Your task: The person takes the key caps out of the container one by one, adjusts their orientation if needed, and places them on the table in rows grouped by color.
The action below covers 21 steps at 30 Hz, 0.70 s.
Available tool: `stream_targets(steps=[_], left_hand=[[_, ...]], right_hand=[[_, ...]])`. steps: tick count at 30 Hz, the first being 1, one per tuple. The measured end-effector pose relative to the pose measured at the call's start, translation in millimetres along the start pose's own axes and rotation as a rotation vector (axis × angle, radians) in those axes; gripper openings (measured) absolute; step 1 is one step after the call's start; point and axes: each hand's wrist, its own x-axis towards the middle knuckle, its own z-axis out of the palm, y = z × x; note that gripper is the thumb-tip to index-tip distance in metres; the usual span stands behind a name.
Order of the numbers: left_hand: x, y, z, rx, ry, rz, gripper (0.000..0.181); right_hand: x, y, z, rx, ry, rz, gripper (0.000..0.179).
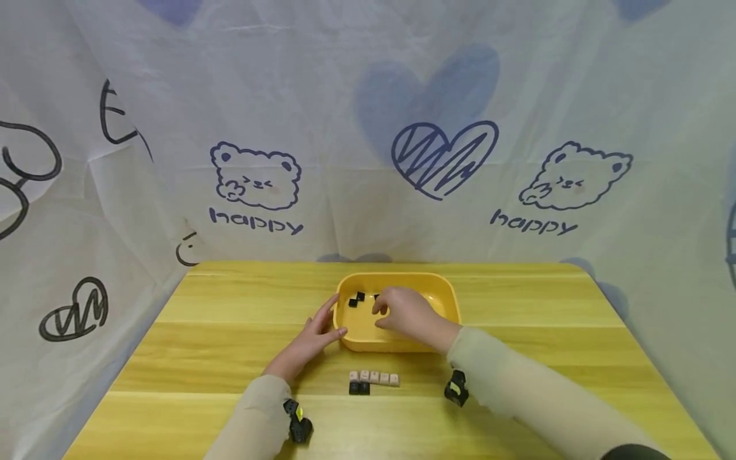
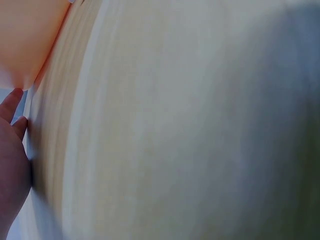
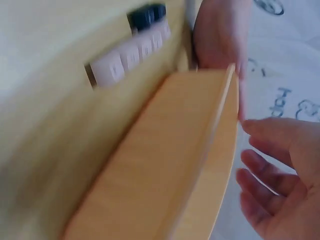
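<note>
A yellow plastic tray (image 1: 397, 347) sits on the table, with a few black keycaps (image 1: 353, 303) toward its left end. My left hand (image 1: 310, 342) rests against the tray's left side, its fingers extended along the outside and its thumb at the near left corner. Over the inside of the tray hangs my right hand (image 1: 409, 313), fingers loosely bent and apart from the thumb. The right wrist view shows nothing between those fingers (image 3: 260, 162). In front of the tray lies a row of several pale keycaps (image 1: 375, 377), with two black keycaps (image 1: 359, 388) below its left end.
The wood-grain table (image 1: 230, 358) carries the tray near its far middle. A pale cloth (image 1: 356, 217) with hearts and bears hangs behind the far edge. Small black devices (image 1: 457, 388) are worn on both wrists.
</note>
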Motion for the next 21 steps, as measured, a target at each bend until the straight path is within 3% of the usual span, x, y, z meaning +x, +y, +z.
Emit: stream_targets(steps=[11,14,21], left_hand=[[0.0,-6.0,-2.0,-0.002,0.010,0.017,0.076],[1.0,-8.4,-1.9,0.001,0.015,0.033,0.076],[3.0,-11.9,-2.5,0.030,-0.001,0.075,0.076]], right_hand=[[55.3,10,13,-0.016,-0.291,-0.049,0.039],[65.9,11,18,0.008,-0.325,-0.059,0.046],[80.6,15,32,-0.008,-0.316,-0.105,0.050]])
